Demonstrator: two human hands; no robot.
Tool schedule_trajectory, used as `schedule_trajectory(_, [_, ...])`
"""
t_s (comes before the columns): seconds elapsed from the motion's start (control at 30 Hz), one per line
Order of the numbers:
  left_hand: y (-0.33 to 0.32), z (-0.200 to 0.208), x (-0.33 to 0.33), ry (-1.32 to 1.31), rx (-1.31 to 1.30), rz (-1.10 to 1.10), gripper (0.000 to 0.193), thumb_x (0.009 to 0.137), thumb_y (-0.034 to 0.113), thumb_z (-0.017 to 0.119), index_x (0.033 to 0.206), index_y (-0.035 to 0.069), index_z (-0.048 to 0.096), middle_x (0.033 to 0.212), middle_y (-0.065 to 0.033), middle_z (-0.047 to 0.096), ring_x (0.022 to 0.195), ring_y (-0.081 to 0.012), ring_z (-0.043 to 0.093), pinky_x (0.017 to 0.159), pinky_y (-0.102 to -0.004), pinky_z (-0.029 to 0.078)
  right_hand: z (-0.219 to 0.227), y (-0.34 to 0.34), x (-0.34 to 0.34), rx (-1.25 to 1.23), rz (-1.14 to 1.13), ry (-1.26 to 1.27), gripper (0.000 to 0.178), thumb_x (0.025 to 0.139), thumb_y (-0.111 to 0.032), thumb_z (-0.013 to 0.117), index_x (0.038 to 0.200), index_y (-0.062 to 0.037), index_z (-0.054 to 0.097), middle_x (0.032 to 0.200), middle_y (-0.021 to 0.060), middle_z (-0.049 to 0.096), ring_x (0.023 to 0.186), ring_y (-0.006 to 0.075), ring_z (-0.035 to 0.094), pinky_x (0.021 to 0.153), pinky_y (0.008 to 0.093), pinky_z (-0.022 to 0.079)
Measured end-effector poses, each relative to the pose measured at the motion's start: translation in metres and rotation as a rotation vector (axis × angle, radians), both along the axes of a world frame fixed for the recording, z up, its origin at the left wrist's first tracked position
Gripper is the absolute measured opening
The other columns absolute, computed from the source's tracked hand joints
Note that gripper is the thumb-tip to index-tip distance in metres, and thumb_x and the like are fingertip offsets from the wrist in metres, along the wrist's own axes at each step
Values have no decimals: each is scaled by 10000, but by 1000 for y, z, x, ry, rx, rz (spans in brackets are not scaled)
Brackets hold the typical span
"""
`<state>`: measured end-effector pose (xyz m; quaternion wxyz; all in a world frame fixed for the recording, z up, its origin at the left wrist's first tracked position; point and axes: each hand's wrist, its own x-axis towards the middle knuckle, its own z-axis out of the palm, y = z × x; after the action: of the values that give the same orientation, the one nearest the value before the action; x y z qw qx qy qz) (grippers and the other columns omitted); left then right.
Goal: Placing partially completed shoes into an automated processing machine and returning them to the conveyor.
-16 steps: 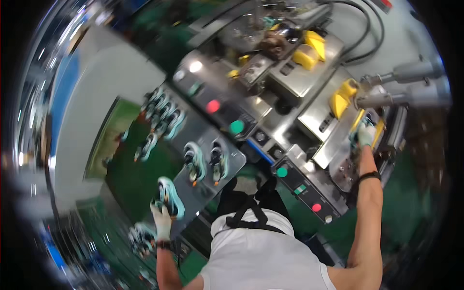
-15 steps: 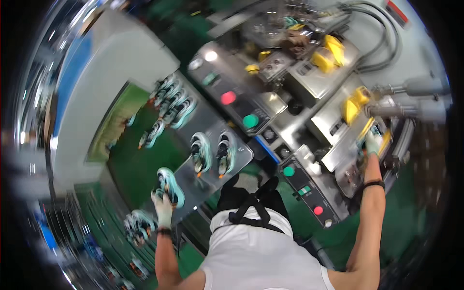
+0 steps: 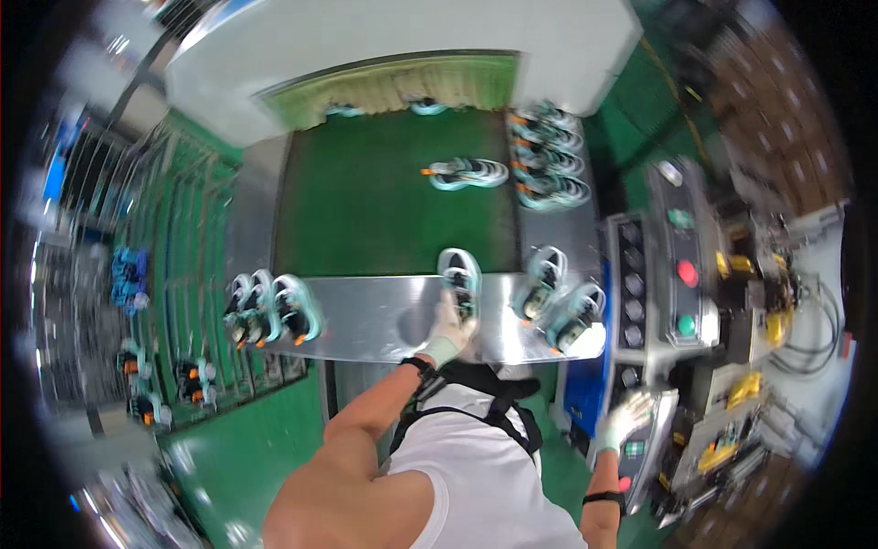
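Note:
In front of me, my left hand [image 3: 448,331] grips a sneaker [image 3: 460,267] by its near end, over the steel ledge of the table. The sneaker is pale mint and white with a dark upper, and its toe points away from me. My gloved right hand [image 3: 626,419] is held over the near control panel [image 3: 657,435] of the machine at the right. Its fingers are spread and hold nothing; whether they touch the panel I cannot tell. Two more sneakers, one upright [image 3: 543,284] and one tilted [image 3: 574,318], stand on the ledge's right end.
A green conveyor belt [image 3: 384,201] runs out of a curtained opening [image 3: 393,90] and carries another sneaker [image 3: 466,172]. Sneakers stand in a row [image 3: 551,163] on the right side ledge and in a group [image 3: 294,306] at the left. A second button panel [image 3: 681,247] sits at the right.
The view has swung left toward the conveyor. My right hand has left the machine's yellow-padded station for the near panel. My left hand has carried the sneaker to the ledge's middle.

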<state>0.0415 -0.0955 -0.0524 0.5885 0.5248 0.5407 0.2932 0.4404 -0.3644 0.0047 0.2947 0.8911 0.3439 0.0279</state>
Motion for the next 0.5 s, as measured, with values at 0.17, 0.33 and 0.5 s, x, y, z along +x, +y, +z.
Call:
schedule_trajectory(0.17, [18, 73, -110, 117, 25, -44, 751, 961, 262, 605, 1523, -31, 201, 1385, -277, 495, 1224, -344, 560, 1053, -402, 438, 56, 60, -46, -124, -109, 272, 1096, 767, -482, 753, 1525, 70, 184, 1598, 273, 185, 1487, 442, 160, 1179, 581, 182])
schedule_trajectory(0.33, [2, 78, -270, 261, 26, 651, 534, 945, 190, 591, 1414, -13, 436, 1310, -225, 561, 1207, -321, 565, 1023, -414, 448, 69, 194, -204, 366, 249, 1239, 847, 866, -116, 700, 1539, 31, 208, 1589, 243, 246, 1499, 335, 193, 1218, 400, 144])
schedule_trajectory(0.5, [-67, 142, -460, 806, 196, 1082, 415, 856, 61, 657, 1256, -7, 571, 1204, -192, 614, 1157, -386, 563, 1025, -436, 440, -3, 286, -307, 384, 474, 1177, 925, 809, -158, 777, 1526, 21, 222, 1562, 228, 287, 1454, 350, 275, 1199, 431, 201])
